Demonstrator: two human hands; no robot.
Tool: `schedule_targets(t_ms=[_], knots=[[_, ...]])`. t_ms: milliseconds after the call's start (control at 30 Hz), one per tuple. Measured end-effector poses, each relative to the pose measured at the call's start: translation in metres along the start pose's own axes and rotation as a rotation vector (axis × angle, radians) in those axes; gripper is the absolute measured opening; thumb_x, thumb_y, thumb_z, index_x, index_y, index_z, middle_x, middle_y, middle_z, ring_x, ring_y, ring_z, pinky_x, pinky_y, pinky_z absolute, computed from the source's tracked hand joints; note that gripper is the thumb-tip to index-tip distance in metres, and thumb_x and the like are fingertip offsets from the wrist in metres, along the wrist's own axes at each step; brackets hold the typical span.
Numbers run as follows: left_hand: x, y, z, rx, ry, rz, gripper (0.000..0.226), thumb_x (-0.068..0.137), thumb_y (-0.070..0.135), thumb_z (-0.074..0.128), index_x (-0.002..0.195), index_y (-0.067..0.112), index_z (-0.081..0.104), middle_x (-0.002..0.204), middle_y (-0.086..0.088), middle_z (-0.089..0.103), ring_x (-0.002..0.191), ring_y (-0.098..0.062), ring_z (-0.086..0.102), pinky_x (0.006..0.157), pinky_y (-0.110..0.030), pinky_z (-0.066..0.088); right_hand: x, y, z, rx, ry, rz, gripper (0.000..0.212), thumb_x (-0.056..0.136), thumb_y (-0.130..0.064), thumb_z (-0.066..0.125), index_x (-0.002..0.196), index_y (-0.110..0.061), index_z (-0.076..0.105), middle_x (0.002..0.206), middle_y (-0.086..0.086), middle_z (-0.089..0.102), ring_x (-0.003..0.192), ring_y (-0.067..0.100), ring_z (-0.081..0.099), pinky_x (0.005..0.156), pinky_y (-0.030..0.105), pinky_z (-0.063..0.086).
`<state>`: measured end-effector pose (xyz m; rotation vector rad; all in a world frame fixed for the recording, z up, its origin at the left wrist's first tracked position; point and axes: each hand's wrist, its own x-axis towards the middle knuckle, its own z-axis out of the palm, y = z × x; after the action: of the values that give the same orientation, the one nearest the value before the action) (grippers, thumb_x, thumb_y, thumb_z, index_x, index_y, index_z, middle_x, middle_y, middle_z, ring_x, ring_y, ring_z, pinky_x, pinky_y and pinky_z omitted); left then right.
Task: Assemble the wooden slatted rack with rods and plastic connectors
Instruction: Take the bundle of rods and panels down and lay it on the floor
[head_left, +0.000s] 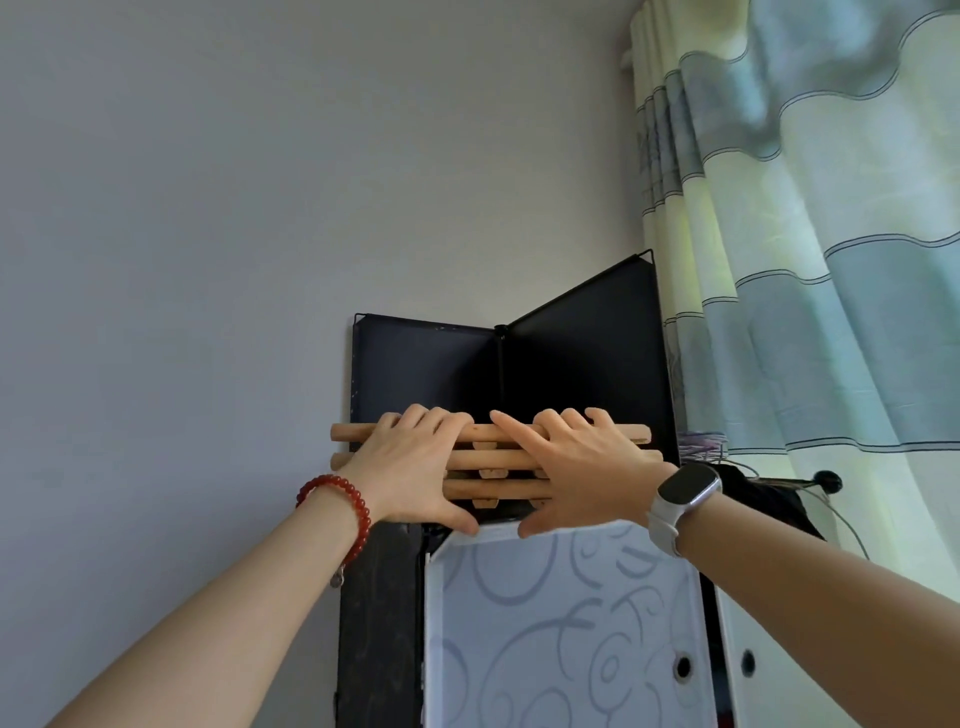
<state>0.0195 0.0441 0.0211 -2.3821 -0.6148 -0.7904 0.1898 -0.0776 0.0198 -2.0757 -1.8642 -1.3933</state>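
A grey wall (208, 208) and striped curtain (805, 260) back a black cabinet (571, 353). On its top lies the rack (493, 460), several rods already joined by small connectors (485, 445). The left hand (410, 467) and right hand (582, 467) rest on it, fingers curled over the far rod. Assembly looks well advanced; what remains is hidden.
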Motion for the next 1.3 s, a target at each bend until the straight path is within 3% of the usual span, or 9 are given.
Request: schedule_targets(t_ms=[133, 233, 300, 367, 533, 800, 1000, 1300], knots=[[-0.013, 0.015, 0.02, 0.162, 0.204, -0.05, 0.113, 0.066, 0.074, 0.061, 0.149, 0.019, 0.009, 0.145, 0.0, 0.028, 0.131, -0.021, 0.029, 0.112, -0.041, 0.021, -0.008, -0.016, 0.016, -0.142, 0.119, 0.059, 0.114, 0.074, -0.06, 0.066, 0.147, -0.023, -0.014, 0.136, 0.011, 0.035, 0.116, 0.03, 0.043, 0.1, 0.05, 0.036], [-0.012, 0.031, 0.031, 0.175, 0.272, -0.145, 0.11, 0.069, 0.073, 0.058, 0.149, 0.018, 0.007, 0.141, -0.006, 0.03, 0.13, -0.025, 0.03, 0.114, -0.049, 0.014, -0.01, -0.021, 0.03, -0.175, 0.309, 0.13, 0.104, 0.065, -0.042, 0.077, 0.145, -0.014, 0.017, 0.111, 0.014, 0.055, 0.09, 0.03, 0.055, 0.078, 0.048, 0.047], [-0.007, 0.033, 0.037, 0.16, 0.337, -0.182, 0.1, 0.067, 0.072, 0.06, 0.144, 0.019, 0.024, 0.132, -0.008, 0.041, 0.122, -0.027, 0.04, 0.111, -0.052, 0.02, -0.009, -0.018, 0.036, -0.152, 0.4, 0.121, 0.094, 0.062, -0.039, 0.077, 0.14, -0.013, 0.031, 0.103, 0.014, 0.057, 0.082, 0.029, 0.055, 0.07, 0.044, 0.048], [-0.003, 0.03, 0.044, 0.153, 0.449, -0.171, 0.089, 0.058, 0.07, 0.069, 0.126, 0.018, 0.045, 0.114, -0.008, 0.054, 0.105, -0.027, 0.052, 0.1, -0.052, 0.035, -0.008, -0.014, 0.037, -0.159, 0.433, 0.089, 0.09, 0.062, -0.041, 0.075, 0.137, -0.011, 0.036, 0.103, 0.012, 0.058, 0.082, 0.028, 0.055, 0.068, 0.042, 0.047], [0.003, 0.03, 0.041, 0.134, 0.623, -0.1, 0.075, 0.052, 0.063, 0.075, 0.106, 0.014, 0.056, 0.097, -0.004, 0.057, 0.087, -0.024, 0.056, 0.082, -0.042, 0.046, -0.011, -0.005, 0.032, -0.159, 0.439, 0.106, 0.084, 0.06, -0.041, 0.072, 0.131, -0.003, 0.046, 0.103, 0.009, 0.058, 0.084, 0.027, 0.056, 0.069, 0.041, 0.047], [-0.011, 0.053, 0.041, 0.198, 0.654, -0.107, 0.076, 0.058, 0.056, 0.074, 0.114, 0.009, 0.05, 0.104, -0.011, 0.056, 0.094, -0.029, 0.054, 0.092, -0.048, 0.044, -0.035, -0.011, 0.024, -0.084, 0.422, 0.157, 0.072, 0.059, -0.032, 0.072, 0.123, -0.007, 0.049, 0.103, 0.005, 0.057, 0.086, 0.027, 0.056, 0.075, 0.042, 0.047], [-0.011, 0.052, 0.035, 0.176, 0.627, -0.124, 0.078, 0.057, 0.058, 0.076, 0.113, 0.011, 0.049, 0.102, -0.01, 0.056, 0.091, -0.028, 0.054, 0.085, -0.046, 0.046, -0.036, -0.009, 0.016, -0.101, 0.398, 0.148, 0.069, 0.062, -0.033, 0.071, 0.123, -0.009, 0.049, 0.104, 0.004, 0.055, 0.085, 0.025, 0.054, 0.075, 0.042, 0.046], [-0.017, 0.055, -0.007, 0.212, 0.723, -0.123, 0.076, 0.058, 0.051, 0.079, 0.116, 0.01, 0.052, 0.106, -0.011, 0.055, 0.096, -0.028, 0.053, 0.088, -0.045, 0.04, -0.042, -0.003, -0.027, -0.166, 0.448, 0.135, 0.07, 0.064, -0.031, 0.069, 0.127, -0.008, 0.047, 0.11, 0.007, 0.055, 0.092, 0.028, 0.054, 0.079, 0.043, 0.043]])
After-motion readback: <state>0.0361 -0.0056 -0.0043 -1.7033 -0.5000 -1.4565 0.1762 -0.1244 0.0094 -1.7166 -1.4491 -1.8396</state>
